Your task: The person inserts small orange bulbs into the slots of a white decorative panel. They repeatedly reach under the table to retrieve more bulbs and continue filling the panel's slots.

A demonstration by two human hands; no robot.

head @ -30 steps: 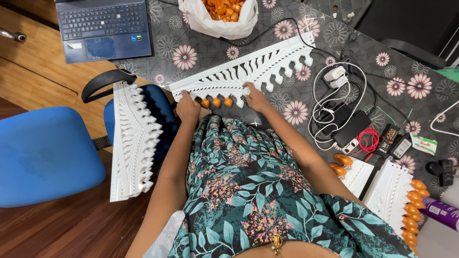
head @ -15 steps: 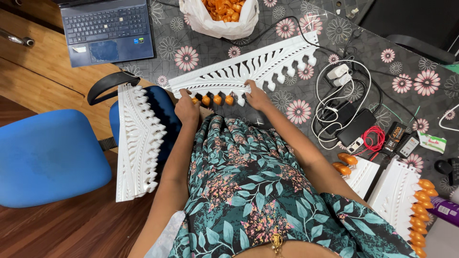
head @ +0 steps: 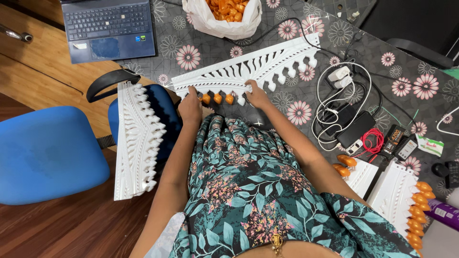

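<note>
While it lies on the bench [head: 201, 43], the white fringe panel [head: 248, 67] is gripped by L hand [head: 190, 106] & R hand [head: 257, 94] near its orange beads [head: 217, 98].

White carved fringe panel [head: 248, 67]: long, flat on the flowered table, slanting up to the right. Three orange caps [head: 217, 98] sit on its lower-edge knobs.

The laptop [head: 109, 28] and the white bag of orange pieces [head: 224, 16] are cut off by the top edge, the purple bottle [head: 444, 213] by the right edge, and both hands' fingertips hide under the white carved panel [head: 248, 67].
</note>
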